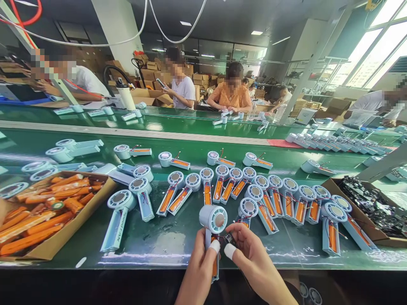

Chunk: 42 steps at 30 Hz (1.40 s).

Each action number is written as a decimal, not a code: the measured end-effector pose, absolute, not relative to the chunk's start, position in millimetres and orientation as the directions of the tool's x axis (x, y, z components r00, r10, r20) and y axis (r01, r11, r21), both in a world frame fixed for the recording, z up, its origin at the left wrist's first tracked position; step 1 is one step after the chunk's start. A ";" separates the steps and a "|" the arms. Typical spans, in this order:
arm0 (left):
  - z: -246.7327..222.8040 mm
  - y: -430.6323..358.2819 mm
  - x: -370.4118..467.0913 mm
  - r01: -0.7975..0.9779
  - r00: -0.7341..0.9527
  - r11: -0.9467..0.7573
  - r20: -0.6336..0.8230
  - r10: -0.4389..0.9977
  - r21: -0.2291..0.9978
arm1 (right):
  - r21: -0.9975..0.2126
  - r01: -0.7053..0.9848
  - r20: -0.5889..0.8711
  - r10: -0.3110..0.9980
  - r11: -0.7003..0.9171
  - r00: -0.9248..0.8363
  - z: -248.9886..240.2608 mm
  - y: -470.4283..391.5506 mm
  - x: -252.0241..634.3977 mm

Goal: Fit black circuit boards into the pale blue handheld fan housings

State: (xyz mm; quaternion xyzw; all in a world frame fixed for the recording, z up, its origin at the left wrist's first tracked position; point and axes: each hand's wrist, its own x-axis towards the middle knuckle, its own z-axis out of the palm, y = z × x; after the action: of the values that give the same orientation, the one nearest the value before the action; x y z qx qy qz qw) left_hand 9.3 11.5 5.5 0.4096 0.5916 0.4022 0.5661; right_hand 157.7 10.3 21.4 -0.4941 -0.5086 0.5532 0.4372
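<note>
Wrapped round the open handle of a light-blue handheld fan [213, 218], my left hand [203, 258] keeps it upright at the bench's front edge. An orange battery shows in the handle below my thumb. Between thumb and fingers, my right hand [246, 250] pinches a small black circuit board [229, 239] close beside the fan's handle. Both thumbs have white covers on their tips. Wires run near the board, but my fingers partly hide where they join. Just behind stands a row of similar fans [249, 207] with orange batteries in their handles.
A cardboard box of orange batteries [60, 241] sits at left, and a box of black circuit boards [365, 207] at right. Several fans lie on the green conveyor [190, 142] beyond. Across it, several people work. White cables [178, 41] hang overhead.
</note>
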 end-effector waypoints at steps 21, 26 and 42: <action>29.5 17.5 4.3 -0.001 0.097 0.301 -0.300 0.949 0.954 | -0.800 0.582 -0.107 0.921 0.143 -0.375 58.7 -0.6 169.7; 29.7 15.4 6.9 -0.152 0.171 0.297 -0.271 0.947 0.943 | -0.940 0.013 -0.332 0.905 -0.341 -0.266 24.2 -2.1 153.0; 1.6 -2.6 12.7 -0.018 -0.040 0.311 -0.311 0.950 0.950 | -0.942 -0.231 -0.250 0.968 -0.242 0.007 7.1 -24.4 133.1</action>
State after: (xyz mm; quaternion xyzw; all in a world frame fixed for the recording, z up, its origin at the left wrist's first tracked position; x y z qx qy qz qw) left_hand 12.7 -2.6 1.6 0.4014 0.5802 0.4284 0.5645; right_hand 133.1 -24.4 7.1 -0.5067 -0.3636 0.6035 0.4968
